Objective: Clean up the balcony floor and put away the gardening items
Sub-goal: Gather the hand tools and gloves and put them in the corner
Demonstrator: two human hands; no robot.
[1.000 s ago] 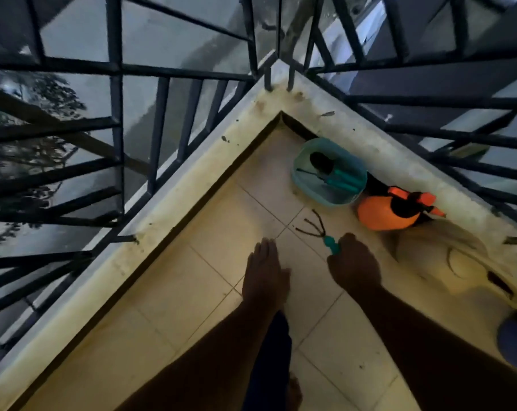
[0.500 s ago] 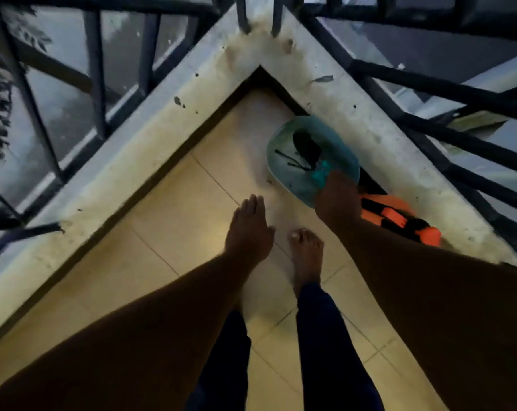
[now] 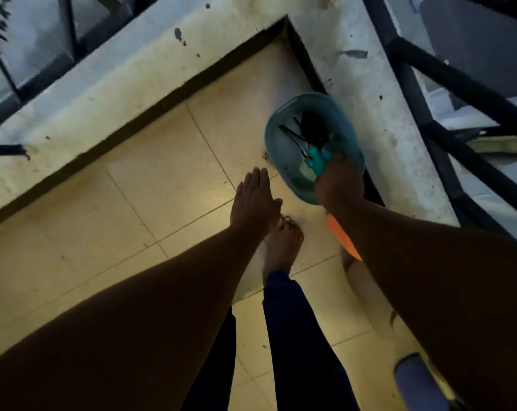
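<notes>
A teal plastic basin (image 3: 271, 137) stands on the tiled floor in the balcony corner, against the concrete ledge. Inside it lie dark-metal garden tools with teal handles; a black trowel blade (image 3: 312, 126) shows at the far side. My right hand (image 3: 338, 182) is over the basin's near rim and grips the teal handle of the hand rake (image 3: 318, 160), whose thin tines point into the basin. My left hand (image 3: 255, 200) hovers flat over the tiles left of the basin, fingers straight, holding nothing.
An orange sprayer (image 3: 341, 235) lies on the floor just behind my right forearm, mostly hidden. My bare foot (image 3: 283, 247) stands below the left hand. A stained concrete ledge (image 3: 132, 78) with black railing (image 3: 458, 90) bounds the corner. A grey-purple cylinder (image 3: 420, 384) sits bottom right.
My right hand lifted the rake off the tiles and carried it into the basin, sinking lower now. The view tipped downward and closer to the corner. The left hand stayed flat.
</notes>
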